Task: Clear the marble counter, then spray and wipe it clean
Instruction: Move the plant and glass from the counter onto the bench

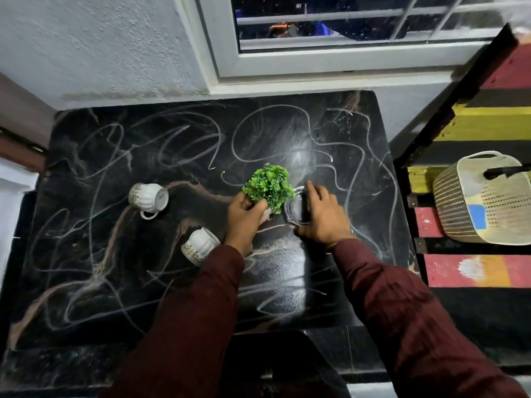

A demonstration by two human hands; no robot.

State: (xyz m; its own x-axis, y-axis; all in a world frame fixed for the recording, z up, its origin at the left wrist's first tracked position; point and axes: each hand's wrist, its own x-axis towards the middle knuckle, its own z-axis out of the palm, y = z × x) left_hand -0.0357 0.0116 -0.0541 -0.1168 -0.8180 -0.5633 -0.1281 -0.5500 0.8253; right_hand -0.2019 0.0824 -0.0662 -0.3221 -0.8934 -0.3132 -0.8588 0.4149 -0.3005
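Hands: L [242,216] grips plant [268,185], R [323,215] holds glass dish [296,209].

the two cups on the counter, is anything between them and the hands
Nothing visible blocks them, but both hands are busy: the left hand grips the small plant and the right hand holds the glass dish. Both cups lie on their sides, left of the hands.

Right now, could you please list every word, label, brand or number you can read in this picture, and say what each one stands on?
None can be read.
The white chalk-like scribbles on the marble counter are loops, not letters.
The blue patch on the basket shows no text.
The two cups carry only a patterned band.
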